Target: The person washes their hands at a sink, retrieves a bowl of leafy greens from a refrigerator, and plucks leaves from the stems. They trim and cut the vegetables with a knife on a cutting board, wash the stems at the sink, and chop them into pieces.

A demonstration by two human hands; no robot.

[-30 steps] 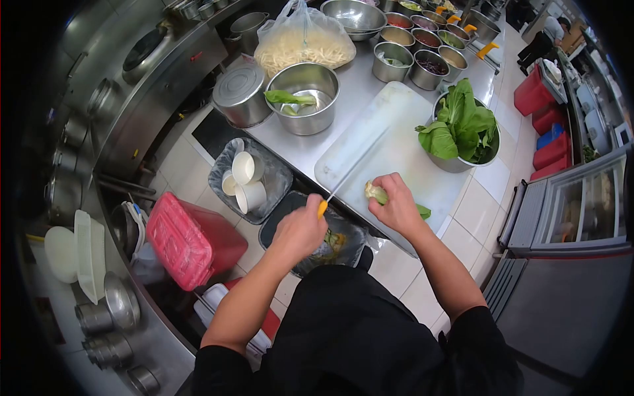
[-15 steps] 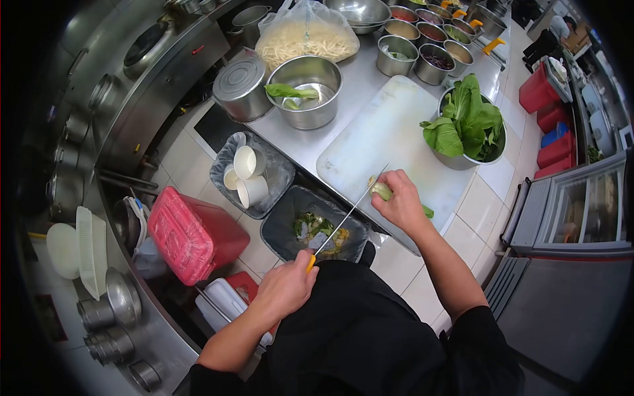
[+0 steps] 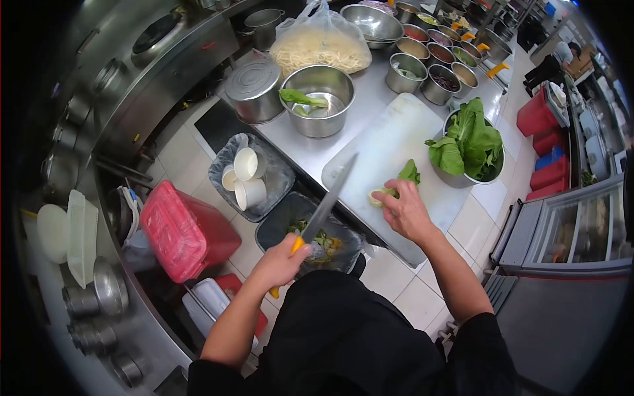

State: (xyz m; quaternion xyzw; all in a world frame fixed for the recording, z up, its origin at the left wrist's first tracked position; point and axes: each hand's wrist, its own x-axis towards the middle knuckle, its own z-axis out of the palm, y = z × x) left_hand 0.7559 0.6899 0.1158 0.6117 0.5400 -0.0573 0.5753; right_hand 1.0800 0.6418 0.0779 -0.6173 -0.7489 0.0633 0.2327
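Observation:
My left hand [image 3: 282,261] is wrapped round the yellow handle of a knife [image 3: 323,212], its blade slanting up over the front left edge of the cutting board [image 3: 422,125]. Near the front of that board my right hand [image 3: 408,212] grips a leafy green vegetable [image 3: 411,173], its pale root end toward the knife and its leaf pointing away. A steel pot [image 3: 457,173] full of green leaves [image 3: 467,142] stands at the board's right. One cut green piece [image 3: 302,99] lies in another steel pot [image 3: 323,125] behind the board.
Two lined bins, one with white cups [image 3: 249,193], the other with scraps [image 3: 323,245], stand below the counter's front edge. A red lidded box [image 3: 188,231] is at left. Small steel containers [image 3: 441,86] line the back. Another person [image 3: 555,63] is far right.
The knife has come away from the root end, and its blade now points upward. My right hand has turned the vegetable and lowered it to the board, leaf facing away.

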